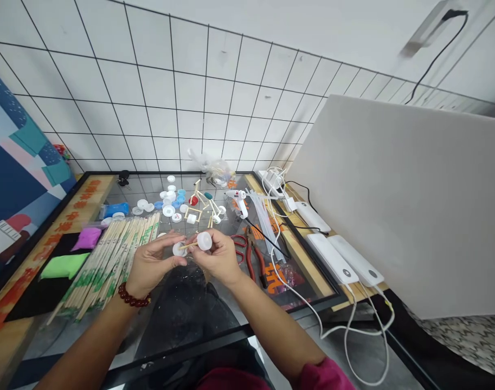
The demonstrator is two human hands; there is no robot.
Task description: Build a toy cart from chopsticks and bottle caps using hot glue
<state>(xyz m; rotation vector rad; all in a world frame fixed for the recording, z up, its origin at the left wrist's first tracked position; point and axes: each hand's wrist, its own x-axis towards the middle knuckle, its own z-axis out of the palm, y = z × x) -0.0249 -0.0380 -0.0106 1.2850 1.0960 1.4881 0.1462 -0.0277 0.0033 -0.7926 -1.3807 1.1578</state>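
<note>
My left hand (147, 268), a red bead bracelet at its wrist, pinches a translucent white bottle cap (179, 249) between thumb and fingers. Opposite it, my right hand (220, 261) grips a second white bottle cap (204, 241). A short wooden stick (187, 246) runs between the two caps like an axle. Just beyond the hands stands a small frame of sticks (210, 205) with caps and a red piece (193, 201) on it. Loose white and blue bottle caps (168, 210) lie to its left.
Wrapped chopsticks (109, 260) and green clay (64, 266) lie left. To the right are a glue gun (239, 203), clear glue sticks (264, 219), red-handled pliers (253, 252) and white power banks (330, 259) with loose cables. A gridded wall rises behind the glass table.
</note>
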